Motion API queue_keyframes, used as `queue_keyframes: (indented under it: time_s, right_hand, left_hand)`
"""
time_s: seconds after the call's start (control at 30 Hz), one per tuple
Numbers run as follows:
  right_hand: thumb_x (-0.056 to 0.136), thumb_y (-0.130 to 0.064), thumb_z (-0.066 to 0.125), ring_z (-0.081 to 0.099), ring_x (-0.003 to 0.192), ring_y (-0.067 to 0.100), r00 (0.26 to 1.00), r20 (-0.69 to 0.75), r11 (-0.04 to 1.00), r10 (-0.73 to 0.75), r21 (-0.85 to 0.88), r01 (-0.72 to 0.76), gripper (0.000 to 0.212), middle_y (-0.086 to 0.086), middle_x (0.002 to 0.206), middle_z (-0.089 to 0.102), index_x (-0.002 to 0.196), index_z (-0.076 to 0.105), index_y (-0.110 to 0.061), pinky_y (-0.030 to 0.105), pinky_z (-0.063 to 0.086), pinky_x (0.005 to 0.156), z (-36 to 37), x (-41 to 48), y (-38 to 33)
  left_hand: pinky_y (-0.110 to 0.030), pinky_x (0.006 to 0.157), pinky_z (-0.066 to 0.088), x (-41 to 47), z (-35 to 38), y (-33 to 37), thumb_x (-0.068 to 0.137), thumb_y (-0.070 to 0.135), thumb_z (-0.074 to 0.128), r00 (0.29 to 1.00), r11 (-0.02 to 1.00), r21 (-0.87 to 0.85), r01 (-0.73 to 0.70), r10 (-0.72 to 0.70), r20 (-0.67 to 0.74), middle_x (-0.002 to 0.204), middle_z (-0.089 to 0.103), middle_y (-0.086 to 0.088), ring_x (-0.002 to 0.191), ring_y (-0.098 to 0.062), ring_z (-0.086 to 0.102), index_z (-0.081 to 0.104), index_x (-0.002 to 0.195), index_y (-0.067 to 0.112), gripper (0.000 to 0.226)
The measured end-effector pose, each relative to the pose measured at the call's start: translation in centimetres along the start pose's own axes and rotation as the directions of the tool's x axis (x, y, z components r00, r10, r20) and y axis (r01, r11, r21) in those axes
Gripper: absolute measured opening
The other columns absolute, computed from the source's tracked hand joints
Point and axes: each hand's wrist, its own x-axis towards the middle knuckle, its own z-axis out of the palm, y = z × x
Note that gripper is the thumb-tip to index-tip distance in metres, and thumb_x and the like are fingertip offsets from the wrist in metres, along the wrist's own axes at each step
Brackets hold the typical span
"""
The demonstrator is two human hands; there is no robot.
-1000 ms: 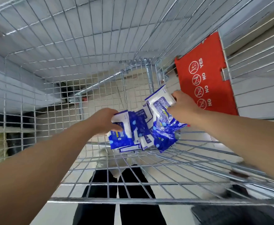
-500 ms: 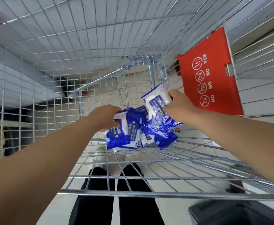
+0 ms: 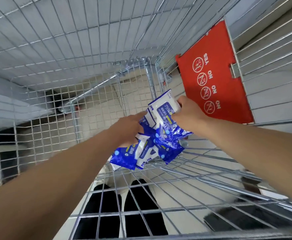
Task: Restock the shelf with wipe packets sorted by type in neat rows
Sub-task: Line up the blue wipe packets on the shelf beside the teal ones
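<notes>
Left hand (image 3: pixel 131 126) moved toward right hand (image 3: pixel 188 116), among about five wipe packets (image 3: pixel 165 142).

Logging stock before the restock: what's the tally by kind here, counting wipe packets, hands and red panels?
wipe packets: at least 5; they overlap, so the exact count is unclear
hands: 2, the left hand and the right hand, both holding packets
red panel: 1
Total: at least 8
</notes>
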Motion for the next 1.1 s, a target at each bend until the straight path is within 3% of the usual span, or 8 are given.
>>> queue_keyframes:
  time_s: [0.23, 0.37, 0.47, 0.63, 0.73, 0.8, 1.0, 1.1]
  right_hand:
    - [0.083, 0.002, 0.049, 0.05, 0.068, 0.018, 0.999, 0.005, 0.998, 0.038, -0.051, -0.037, 0.017, 0.002, 0.081, 0.048, 0.096, 0.046, -0.009, 0.026, 0.035, 0.048, 0.1, 0.8, 1.0]
    - [0.082, 0.002, 0.05, 0.056, 0.074, 0.023, 0.999, 0.006, 0.999, 0.05, -0.01, -0.05, 0.021, 0.007, 0.088, 0.054, 0.1, 0.049, -0.008, 0.028, 0.043, 0.051, -0.1, 0.7, 1.0]
    - [0.082, 0.003, 0.05, 0.058, 0.077, 0.023, 1.0, -0.01, 0.999, 0.029, -0.015, -0.029, 0.024, 0.008, 0.091, 0.056, 0.104, 0.05, -0.007, 0.029, 0.045, 0.055, -0.8, 0.2, -0.1]
    - [0.084, 0.002, 0.049, 0.053, 0.073, 0.023, 0.977, -0.069, 0.964, -0.2, -0.191, 0.184, 0.028, 0.011, 0.095, 0.057, 0.112, 0.048, -0.004, 0.027, 0.038, 0.057, -3.8, -3.3, -5.0]
    - [0.083, -0.002, 0.051, 0.055, 0.084, 0.031, 0.928, -0.096, 0.914, -0.361, -0.236, 0.331, 0.019, 0.011, 0.09, 0.056, 0.1, 0.048, -0.008, 0.033, 0.032, 0.062, -6.3, -6.9, -9.5]
    - [0.082, -0.005, 0.053, 0.054, 0.084, 0.028, 0.88, -0.094, 0.87, -0.465, -0.235, 0.434, 0.021, 0.006, 0.09, 0.056, 0.102, 0.05, -0.009, 0.032, 0.034, 0.063, -7.8, -9.7, -13.4]
    - [0.081, -0.01, 0.057, 0.051, 0.078, 0.022, 0.668, -0.102, 0.669, -0.737, -0.251, 0.7, 0.023, -0.004, 0.088, 0.055, 0.093, 0.045, -0.025, 0.028, 0.031, 0.063, -11.5, -20.7, -26.9]
    - [0.083, -0.01, 0.056, 0.055, 0.081, 0.022, 0.545, -0.119, 0.556, -0.83, -0.258, 0.79, 0.021, -0.004, 0.092, 0.059, 0.095, 0.045, -0.024, 0.03, 0.039, 0.065, -12.5, -27.7, -33.6]
  left_hand:
    - [-0.033, 0.098, 0.038, 1.7, 0.2, 1.0, 0.087, 0.025, 0.067, 1.0, 0.999, -0.044, 0.009, -0.01, -0.021, 0.127, 0.055, 0.002, 0.116, -0.021, 0.05, 0.062, 0.123, 0.02, 0.037]
    - [-0.032, 0.082, 0.047, 0.2, -0.8, 1.0, 0.078, 0.008, 0.074, 0.99, 0.924, -0.359, 0.132, -0.143, -0.004, 0.106, 0.059, -0.002, 0.097, -0.024, 0.056, 0.053, 0.121, 0.019, 0.049]
    - [-0.028, 0.08, 0.046, -1.9, -2.9, 0.4, 0.075, 0.009, 0.078, 0.967, 0.823, -0.519, 0.231, -0.255, 0.027, 0.115, 0.061, -0.004, 0.096, -0.022, 0.059, 0.046, 0.136, 0.018, 0.07]
    - [-0.028, 0.071, 0.05, -8.2, -7.9, -0.6, 0.074, 0.016, 0.079, 0.918, 0.672, -0.686, 0.278, -0.397, -0.017, 0.088, 0.071, -0.002, 0.078, -0.018, 0.066, 0.068, 0.106, 0.016, 0.033]
    - [-0.027, 0.071, 0.045, -14.1, -11.8, -0.3, 0.073, 0.017, 0.079, 0.87, 0.585, -0.788, 0.191, -0.472, -0.14, 0.086, 0.071, -0.012, 0.075, -0.017, 0.063, 0.069, 0.097, 0.017, 0.027]
    - [-0.022, 0.065, 0.046, -18.3, -14.8, 0.3, 0.075, 0.014, 0.078, 0.821, 0.533, -0.836, 0.132, -0.532, -0.21, 0.08, 0.072, -0.004, 0.064, -0.005, 0.063, 0.069, 0.094, 0.019, 0.022]
    - [-0.015, 0.062, 0.049, -32.4, -23.2, 2.8, 0.08, 0.013, 0.074, 0.595, 0.548, -0.836, -0.041, -0.659, -0.461, 0.081, 0.072, 0.009, 0.064, 0.004, 0.066, 0.065, 0.089, 0.029, 0.021]
    - [-0.032, 0.07, 0.057, -41.0, -26.5, 4.2, 0.081, 0.019, 0.073, 0.472, 0.562, -0.819, -0.117, -0.694, -0.543, 0.085, 0.073, 0.005, 0.075, -0.008, 0.07, 0.063, 0.091, 0.031, 0.018]
